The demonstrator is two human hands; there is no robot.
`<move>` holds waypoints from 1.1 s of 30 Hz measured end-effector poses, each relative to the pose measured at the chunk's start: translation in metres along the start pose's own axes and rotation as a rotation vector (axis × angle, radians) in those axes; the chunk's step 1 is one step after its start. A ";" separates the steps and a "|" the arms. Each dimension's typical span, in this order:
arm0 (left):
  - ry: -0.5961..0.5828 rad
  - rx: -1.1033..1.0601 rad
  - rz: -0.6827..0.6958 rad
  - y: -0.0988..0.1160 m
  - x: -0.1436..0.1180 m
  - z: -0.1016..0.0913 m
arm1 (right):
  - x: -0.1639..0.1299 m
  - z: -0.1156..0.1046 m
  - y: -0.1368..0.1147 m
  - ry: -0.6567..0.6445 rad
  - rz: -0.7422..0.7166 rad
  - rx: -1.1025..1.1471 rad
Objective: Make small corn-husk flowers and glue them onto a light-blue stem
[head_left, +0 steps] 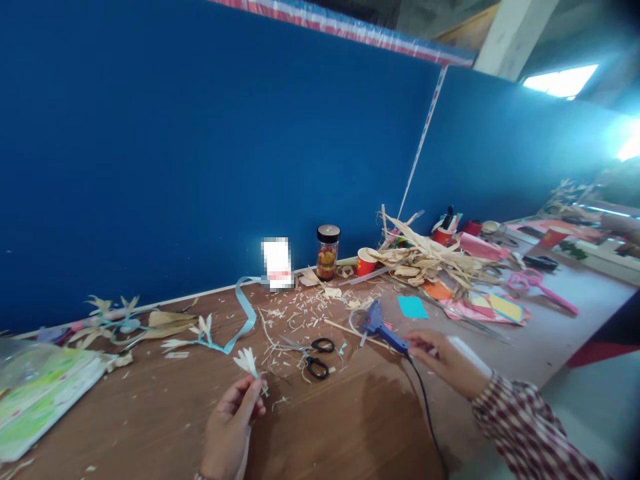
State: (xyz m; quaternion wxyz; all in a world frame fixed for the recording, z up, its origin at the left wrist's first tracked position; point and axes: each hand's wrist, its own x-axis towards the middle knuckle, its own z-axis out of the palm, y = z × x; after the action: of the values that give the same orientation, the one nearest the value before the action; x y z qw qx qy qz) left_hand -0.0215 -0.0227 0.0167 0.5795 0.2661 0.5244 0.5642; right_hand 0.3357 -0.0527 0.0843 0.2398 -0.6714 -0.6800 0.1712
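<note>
Between the thumb and fingers of my left hand (234,419) is a small white husk flower (246,362), its petals pointing up and light blue at its base. My right hand (447,357) has its fingertips closed at the handle end of a blue glue gun (383,327), whose black cord (425,400) runs down toward me. Scissors (317,357) with black handles lie partly open between my hands. Left of them is a white flower spray (200,335) with a blue-wrapped stem, joined by a curl of light blue ribbon (246,313).
Husk scraps litter the brown table (165,413). A black-lidded jar (328,257) and a red paper cup (367,262) stand near the blue partition (225,133). Dried husks (430,257), coloured paper (413,307) and pink scissors (545,290) lie right; a plastic packet (50,400) lies left.
</note>
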 end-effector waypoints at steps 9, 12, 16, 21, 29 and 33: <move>-0.063 0.077 0.083 -0.008 0.002 -0.004 | 0.044 -0.004 0.057 0.224 0.067 -0.060; -0.061 0.091 0.089 -0.010 0.002 -0.004 | 0.032 0.006 0.000 0.168 -0.054 0.029; -0.054 0.086 0.106 -0.009 0.001 -0.003 | 0.016 0.043 -0.087 -0.059 -0.296 0.102; -0.054 0.062 0.104 -0.008 -0.002 -0.003 | 0.014 0.105 -0.145 -0.251 -0.413 0.086; -0.063 -0.086 0.057 0.000 -0.006 0.000 | 0.022 0.161 -0.165 -0.261 -0.211 0.508; -0.021 -0.130 0.010 0.005 -0.008 0.003 | 0.024 0.166 -0.166 -0.256 -0.160 0.655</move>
State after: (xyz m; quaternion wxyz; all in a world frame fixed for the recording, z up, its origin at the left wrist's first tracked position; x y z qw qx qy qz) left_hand -0.0194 -0.0279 0.0243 0.5981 0.2365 0.4792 0.5973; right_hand 0.1062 -0.0203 0.0412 0.3676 -0.4769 -0.6639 0.4435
